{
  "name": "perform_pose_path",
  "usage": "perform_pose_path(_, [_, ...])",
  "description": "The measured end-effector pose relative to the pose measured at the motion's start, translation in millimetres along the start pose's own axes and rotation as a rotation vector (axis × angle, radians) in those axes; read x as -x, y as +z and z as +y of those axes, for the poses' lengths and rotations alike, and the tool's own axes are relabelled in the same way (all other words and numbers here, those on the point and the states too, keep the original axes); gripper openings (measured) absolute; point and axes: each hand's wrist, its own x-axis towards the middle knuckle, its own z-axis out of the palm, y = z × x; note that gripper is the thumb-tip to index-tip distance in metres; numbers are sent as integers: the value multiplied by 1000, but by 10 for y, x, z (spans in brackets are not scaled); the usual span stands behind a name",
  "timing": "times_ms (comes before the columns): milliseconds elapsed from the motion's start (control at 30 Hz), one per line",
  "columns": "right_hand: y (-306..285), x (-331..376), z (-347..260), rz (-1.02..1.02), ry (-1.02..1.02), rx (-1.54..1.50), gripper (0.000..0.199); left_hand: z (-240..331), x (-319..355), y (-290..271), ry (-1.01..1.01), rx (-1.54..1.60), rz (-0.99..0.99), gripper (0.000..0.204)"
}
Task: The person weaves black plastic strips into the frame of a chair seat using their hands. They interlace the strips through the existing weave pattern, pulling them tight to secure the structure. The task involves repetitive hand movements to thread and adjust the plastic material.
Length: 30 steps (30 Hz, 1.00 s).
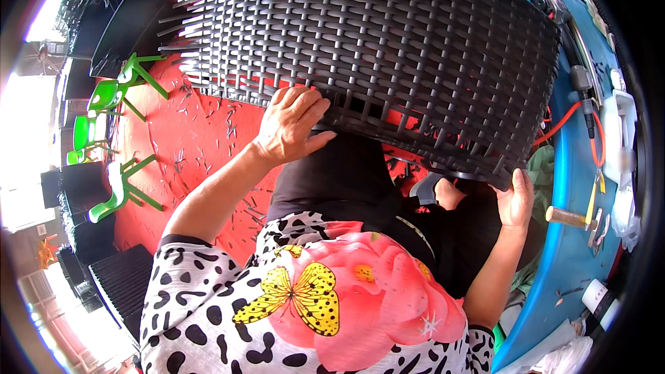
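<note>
A large panel of dark woven rattan-like strips point(388, 34) spreads across the top middle, in front of my body and over my lap. Loose strip ends stick out along its left side, and open gaps show in the weave near its front edge. My left hand point(294, 121) curls its fingers over that edge, thumb beneath. At the right front corner, my right hand point(515, 197) grips the panel's rim between thumb and fingers; some of those fingers are hidden.
A blue table point(578, 256) runs along the right, bearing a wooden-handled tool point(566, 217), yellow-handled cutters point(598, 194) and a power tool point(551, 5) near an orange cord point(560, 122). Black scraps litter the red floor point(187, 131). Green chairs point(119, 190) and black woven pieces point(125, 284) stand left.
</note>
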Motion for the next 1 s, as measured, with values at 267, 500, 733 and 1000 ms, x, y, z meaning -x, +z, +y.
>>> perform_pose_path(267, [92, 17, -63, -17, -4, -38, 41, -114, 239, -127, -25, 24, 76, 53])
perform_pose_path(500, [92, 7, -50, -18, 0, -11, 40, -482, 486, -195, -115, -155, 49, 53])
perform_pose_path(733, [74, 15, -48, -18, 0, -52, 41, -649, 737, -288, -225, -172, 28, 62])
perform_pose_path(1000, [-16, 7, -21, -73, -4, -10, 39, -997, 896, -407, -327, -430, 5, 64])
